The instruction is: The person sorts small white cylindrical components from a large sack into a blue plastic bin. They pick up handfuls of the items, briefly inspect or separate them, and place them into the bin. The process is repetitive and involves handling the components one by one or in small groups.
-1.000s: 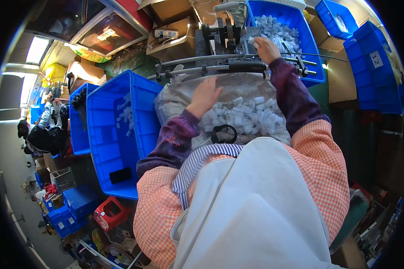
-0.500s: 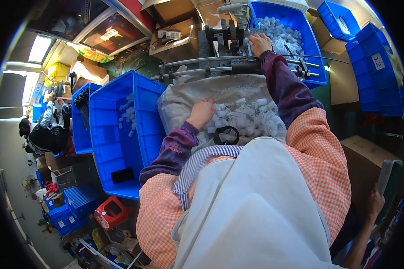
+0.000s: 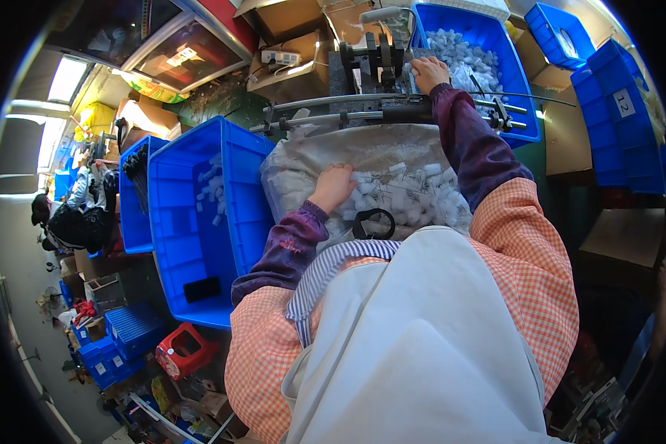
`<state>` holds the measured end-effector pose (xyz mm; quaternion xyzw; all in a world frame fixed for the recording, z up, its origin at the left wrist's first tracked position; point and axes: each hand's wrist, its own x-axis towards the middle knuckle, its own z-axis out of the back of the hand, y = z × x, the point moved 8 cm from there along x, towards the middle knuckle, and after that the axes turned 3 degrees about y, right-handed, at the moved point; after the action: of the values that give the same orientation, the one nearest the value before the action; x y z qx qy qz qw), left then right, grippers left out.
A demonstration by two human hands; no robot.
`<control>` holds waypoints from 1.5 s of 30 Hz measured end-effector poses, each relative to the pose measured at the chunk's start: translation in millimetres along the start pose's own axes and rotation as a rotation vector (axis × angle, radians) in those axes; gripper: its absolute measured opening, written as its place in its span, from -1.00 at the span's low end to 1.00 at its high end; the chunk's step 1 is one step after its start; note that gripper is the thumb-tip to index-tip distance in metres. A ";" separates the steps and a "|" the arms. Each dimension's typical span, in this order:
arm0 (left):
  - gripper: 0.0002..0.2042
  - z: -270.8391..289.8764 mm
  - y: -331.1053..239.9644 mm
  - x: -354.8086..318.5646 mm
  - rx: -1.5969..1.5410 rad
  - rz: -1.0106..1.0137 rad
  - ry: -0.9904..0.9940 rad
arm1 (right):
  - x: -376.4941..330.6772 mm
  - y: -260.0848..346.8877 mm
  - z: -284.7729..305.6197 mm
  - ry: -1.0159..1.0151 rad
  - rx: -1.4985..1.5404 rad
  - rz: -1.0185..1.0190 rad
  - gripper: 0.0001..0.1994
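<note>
My left hand [image 3: 334, 186] rests at the left edge of a heap of small white plastic pieces [image 3: 414, 194], some with thin dark bristles or pins. Its fingers are bent and close together; what they hold, if anything, is hidden. The heap lies on a pale cloth [image 3: 296, 159] in front of my body. My right arm reaches far forward, and my right hand [image 3: 429, 74] is curled at the right side of a dark metal bench machine [image 3: 377, 66]. Whatever is under those fingers cannot be made out. A black ring-shaped thing [image 3: 374, 223] lies at the heap's near edge.
Metal rods [image 3: 333, 111] cross between the machine and the cloth. A blue bin [image 3: 192, 222] at left holds some white pieces and a dark flat object. Another blue bin [image 3: 522, 81] beyond my right hand holds many more. Cardboard boxes [image 3: 292, 70] stand behind; a red stool [image 3: 185, 351] at left.
Both my hands stay almost in place. At the lower right, another person's hand and the green-grey board it held have moved away; a cardboard box's flap there now sits differently.
</note>
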<state>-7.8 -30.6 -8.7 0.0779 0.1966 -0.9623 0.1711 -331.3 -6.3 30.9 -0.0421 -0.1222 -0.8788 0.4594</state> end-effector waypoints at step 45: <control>-0.75 -2.1 11.0 3.4 -0.228 -0.064 -0.075 | -30.8 -6.4 26.7 0.005 -0.089 -0.225 -0.69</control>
<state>-6.8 -40.3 -15.1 0.0156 0.3004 -0.9410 0.1551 -319.9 28.6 49.8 -0.0464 -0.0859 -0.9294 0.3559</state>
